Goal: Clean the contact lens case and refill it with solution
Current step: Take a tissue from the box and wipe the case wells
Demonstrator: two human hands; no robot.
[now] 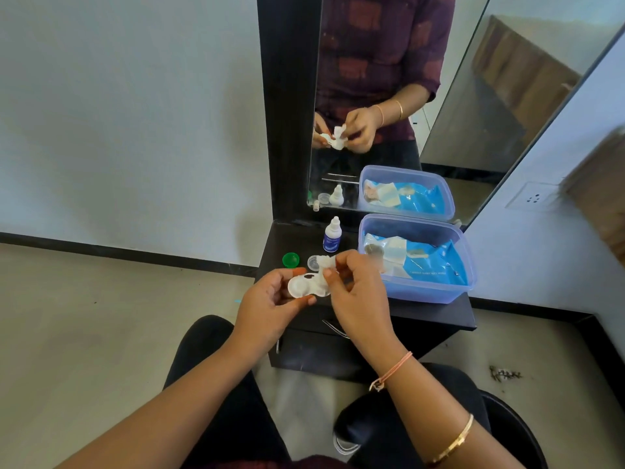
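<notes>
The white lens case (306,286) is pinched in the left hand (270,299) above the dark table (436,311), lids off; a tissue wad (327,262) is gripped by the right hand (358,292) and pressed into one well. Blue packets (436,262) are kept in the plastic tub (422,294). Solution bottle (332,235) and green cap (291,259) are left nearby.

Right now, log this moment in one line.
phase: wiping | left hand: holds lens case | right hand: tissue | caps: off | solution bottle: untouched
</notes>
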